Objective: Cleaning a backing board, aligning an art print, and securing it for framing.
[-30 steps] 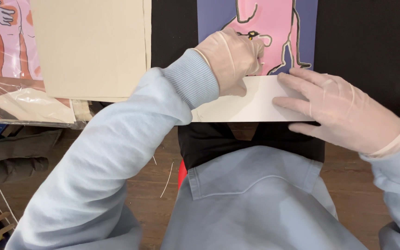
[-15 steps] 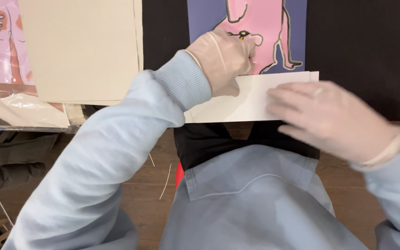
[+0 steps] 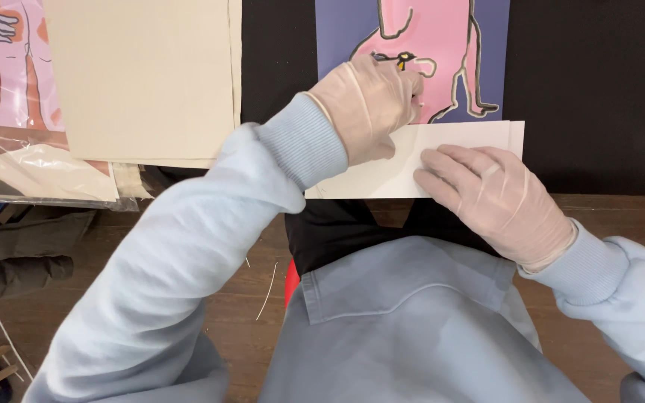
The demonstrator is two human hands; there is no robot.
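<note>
Compared with the moment before, the right hand [image 3: 498, 201] had slid a little to the left along the white paper strip [image 3: 442, 157], so the two hands were now closer together in the upper middle of the frame. Its fingers lay flat and spread on the paper, pressing it down without gripping anything. The left hand [image 3: 367, 104] had stayed almost where it was, at the upper edge of the strip. It was half clenched with the fingers curled downward, and I could not tell whether it pinched the paper edge or only pressed on it. I judged that the person was smoothing or creasing the strip, and that the pressing had moved toward its left end.

The strip looked like a folded white sheet, long and narrow, with a second edge showing at its right end. It lay on the black worktop [image 3: 599, 89], at its near edge, and it covered the lower part of a print [image 3: 449, 45] with a pink figure on a violet ground. At the upper left of the frame lay beige cardboard sheets [image 3: 143, 75], and further left another print in clear plastic wrap [image 3: 16, 157].
</note>
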